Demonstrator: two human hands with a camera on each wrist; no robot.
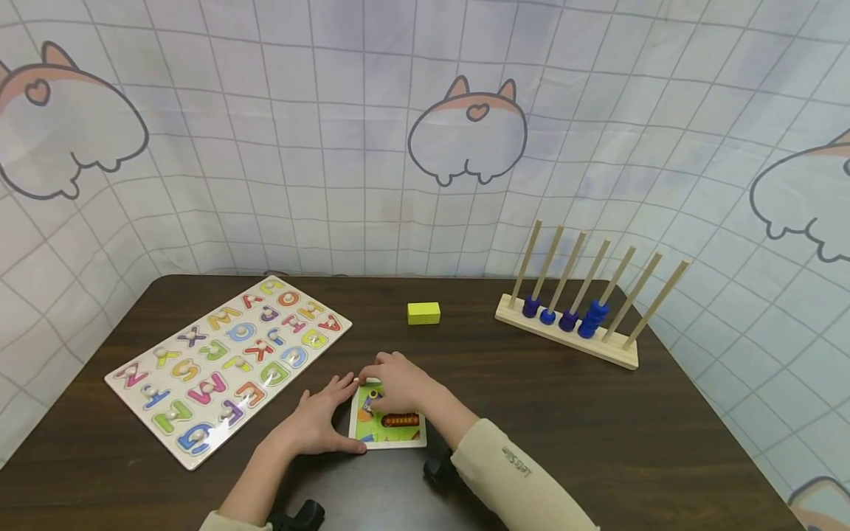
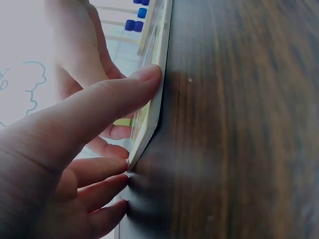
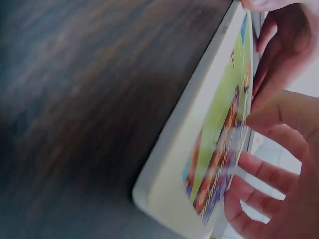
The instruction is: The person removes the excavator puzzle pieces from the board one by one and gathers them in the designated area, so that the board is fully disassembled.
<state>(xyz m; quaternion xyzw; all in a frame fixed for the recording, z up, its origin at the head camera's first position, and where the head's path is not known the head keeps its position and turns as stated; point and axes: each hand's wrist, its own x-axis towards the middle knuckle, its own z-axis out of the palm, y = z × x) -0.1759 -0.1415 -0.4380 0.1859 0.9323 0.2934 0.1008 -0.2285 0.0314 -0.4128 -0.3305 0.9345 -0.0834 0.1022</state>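
A small white-rimmed picture puzzle board (image 1: 401, 445) lies flat on the table before me. Its green picture (image 1: 412, 431) shows a brown caterpillar-like figure and a purple one. My left hand (image 1: 317, 422) holds the board's left side, its thumb on the near rim and its fingertips at the far left corner. From the right, my right hand (image 1: 401, 385) reaches over the board. Its thumb (image 3: 271, 112) touches the picture while the curled fingers (image 3: 264, 172) meet the far edge. This hand covers the upper right of the picture in the head view.
A large alphabet board (image 1: 219, 354) with knobbed letters lies to the left. Behind the hands stands a yellow block (image 1: 423, 313). At the back right is a wooden peg rack (image 1: 564, 338) with upright pegs and several blue beads. A patterned cloth (image 1: 372, 147) hangs behind the table.
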